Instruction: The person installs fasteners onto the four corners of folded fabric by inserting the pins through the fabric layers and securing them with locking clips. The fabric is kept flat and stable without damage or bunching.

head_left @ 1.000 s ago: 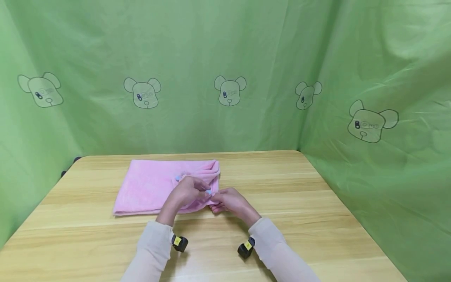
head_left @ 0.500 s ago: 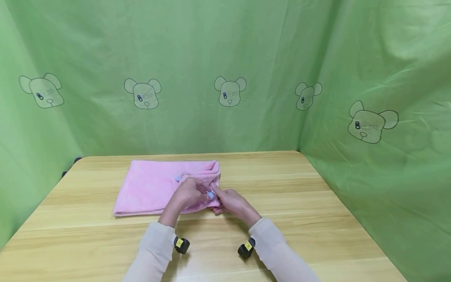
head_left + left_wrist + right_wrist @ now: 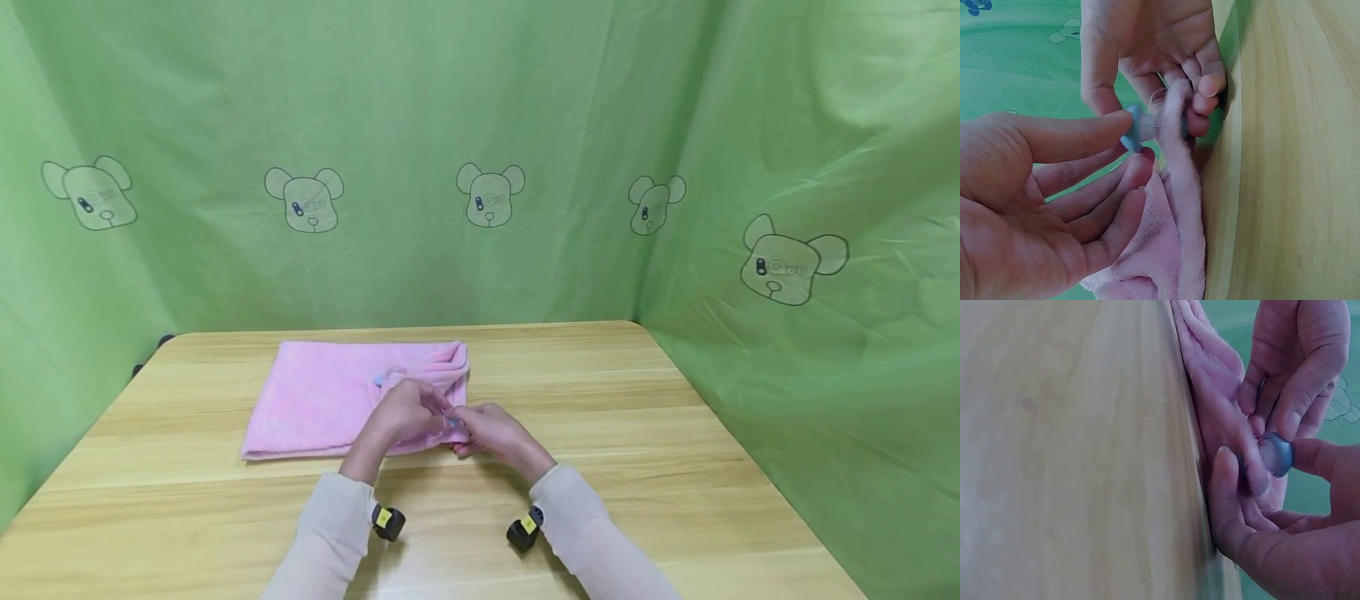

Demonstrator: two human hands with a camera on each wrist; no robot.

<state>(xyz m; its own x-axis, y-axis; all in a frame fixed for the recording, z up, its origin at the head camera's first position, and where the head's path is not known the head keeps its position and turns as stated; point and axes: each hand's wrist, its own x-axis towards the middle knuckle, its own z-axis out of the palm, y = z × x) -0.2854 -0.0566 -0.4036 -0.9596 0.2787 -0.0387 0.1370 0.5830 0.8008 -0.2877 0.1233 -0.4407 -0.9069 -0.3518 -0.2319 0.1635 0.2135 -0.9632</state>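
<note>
A folded pink plush blanket (image 3: 315,400) lies on the table, its near right corner raised between both hands. A light-blue, mushroom-shaped fastener (image 3: 1133,128) with a clear stem stands at the cloth's edge; a blue part shows on the cloth's other side. My left hand (image 3: 408,412) holds the fastener's cap at the thumb tip, its other fingers bent close by. My right hand (image 3: 495,429) pinches across fastener and cloth, thumb on the cap (image 3: 1277,454) and a finger behind the cloth. A second blue fastener (image 3: 378,380) sits farther back on the blanket, partly hidden.
The wooden table (image 3: 600,467) extends around the blanket, with bare wood to the right and in front. Green curtains (image 3: 390,267) with bear-head drawings hang behind and at both sides. Black wrist cameras (image 3: 388,523) are strapped to both forearms.
My right thumb has lifted over the blue cap and then come down onto it. My left hand has shifted slightly to the right. The rest of the blanket stays put.
</note>
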